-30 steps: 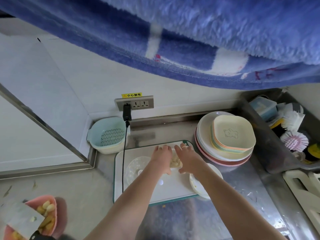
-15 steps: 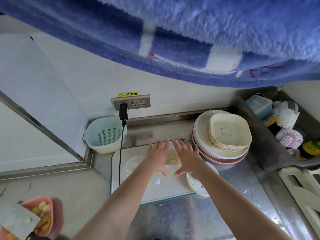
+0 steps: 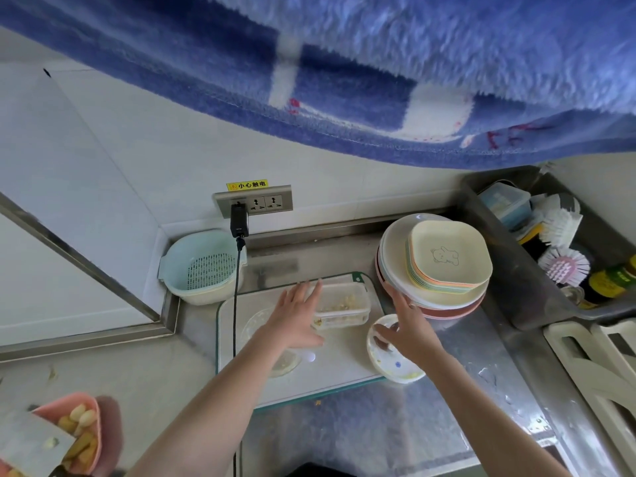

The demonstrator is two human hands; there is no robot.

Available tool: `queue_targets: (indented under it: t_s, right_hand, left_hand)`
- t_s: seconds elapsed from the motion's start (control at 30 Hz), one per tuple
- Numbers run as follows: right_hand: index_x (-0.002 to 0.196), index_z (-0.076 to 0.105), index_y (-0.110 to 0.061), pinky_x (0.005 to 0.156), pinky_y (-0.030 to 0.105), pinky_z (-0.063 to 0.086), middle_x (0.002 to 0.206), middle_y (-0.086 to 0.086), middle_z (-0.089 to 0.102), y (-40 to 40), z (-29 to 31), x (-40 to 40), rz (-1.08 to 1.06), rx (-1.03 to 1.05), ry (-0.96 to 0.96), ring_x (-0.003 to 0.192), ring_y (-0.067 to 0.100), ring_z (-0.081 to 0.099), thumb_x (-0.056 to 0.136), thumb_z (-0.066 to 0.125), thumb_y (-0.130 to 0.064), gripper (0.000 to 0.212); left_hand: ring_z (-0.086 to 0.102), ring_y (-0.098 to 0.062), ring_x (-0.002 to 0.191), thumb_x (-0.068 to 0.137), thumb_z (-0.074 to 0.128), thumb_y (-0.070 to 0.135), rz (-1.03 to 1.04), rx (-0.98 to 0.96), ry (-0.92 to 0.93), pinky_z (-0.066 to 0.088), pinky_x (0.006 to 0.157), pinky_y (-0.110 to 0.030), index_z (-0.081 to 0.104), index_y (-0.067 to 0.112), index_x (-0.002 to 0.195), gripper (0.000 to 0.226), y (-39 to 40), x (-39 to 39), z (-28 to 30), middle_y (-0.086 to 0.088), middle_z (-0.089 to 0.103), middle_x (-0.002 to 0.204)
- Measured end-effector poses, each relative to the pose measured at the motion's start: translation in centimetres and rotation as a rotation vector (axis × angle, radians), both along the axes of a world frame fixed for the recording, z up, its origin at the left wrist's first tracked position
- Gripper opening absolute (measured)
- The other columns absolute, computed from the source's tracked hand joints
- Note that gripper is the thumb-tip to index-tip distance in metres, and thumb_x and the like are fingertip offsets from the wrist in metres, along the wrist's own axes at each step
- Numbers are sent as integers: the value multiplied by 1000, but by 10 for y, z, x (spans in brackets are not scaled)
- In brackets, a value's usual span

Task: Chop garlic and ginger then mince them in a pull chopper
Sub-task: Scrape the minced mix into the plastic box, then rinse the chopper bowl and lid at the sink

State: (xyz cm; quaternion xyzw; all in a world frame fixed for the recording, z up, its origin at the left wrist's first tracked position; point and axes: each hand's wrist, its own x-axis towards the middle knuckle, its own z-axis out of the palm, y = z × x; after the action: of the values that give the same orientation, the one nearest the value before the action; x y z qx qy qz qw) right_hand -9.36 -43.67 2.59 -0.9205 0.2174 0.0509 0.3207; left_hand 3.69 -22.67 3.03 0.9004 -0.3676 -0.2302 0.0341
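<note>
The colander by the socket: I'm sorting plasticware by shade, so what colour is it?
Pale mint green colander, seen in the head view.

A single wide-angle view from a camera worn on the person's head, looking forward and down along both outstretched forearms. The steel surface [image 3: 395,428] sits at arm's length below. A fuzzy blue fabric [image 3: 378,63] fills the top edge, very near the lens. Beyond the left hand's fingers [image 3: 303,292] the white wall [image 3: 172,160] rises. Straight lines curve toward the edges.
</note>
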Motion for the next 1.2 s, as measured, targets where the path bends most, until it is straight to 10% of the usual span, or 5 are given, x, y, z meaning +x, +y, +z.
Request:
queue_targets:
  t_s: [0.17,0.37,0.77,0.97,1.2]
  right_hand:
    - [148,-7,-43,113,61,9,160,-7,0,1,-10,-24,40,-167,282,147,25,-4,63,59,-80,114]
    - [146,15,-44,109,58,27,153,-4,30,0,-3,-36,-114,-53,189,138,27,29,61,71,-71,106]
    - [136,34,-52,107,53,30,157,-4,7,9,-19,-47,-294,170,125,138,40,19,60,84,-51,91]
    - [136,8,-62,101,76,11,156,-11,-22,18,-15,-32,-107,-116,355,143,39,-13,48,75,-76,112]
    - [134,16,-52,101,63,35,154,3,4,42,-20,-30,-141,-165,283,134,38,20,57,79,-62,100]
  left_hand:
    - [0,-26,147,89,48,46,175,-73,75,6,119,-42,-10,25,152,88,18,0,8,-7,-2,161]
    - [24,-35,141,98,40,15,388,-104,57,27,114,-43,7,9,153,64,48,0,8,-17,18,156]
    - [59,-26,68,89,44,-1,822,-260,418,48,41,-26,61,14,100,25,74,-28,-3,-6,55,99]
    - [59,-26,52,89,45,-5,959,-398,706,59,57,-46,57,12,108,29,78,-48,-1,-10,51,90]
    - [63,-30,63,86,47,-6,956,-440,762,59,58,-47,60,9,108,30,77,-58,7,-12,54,93]
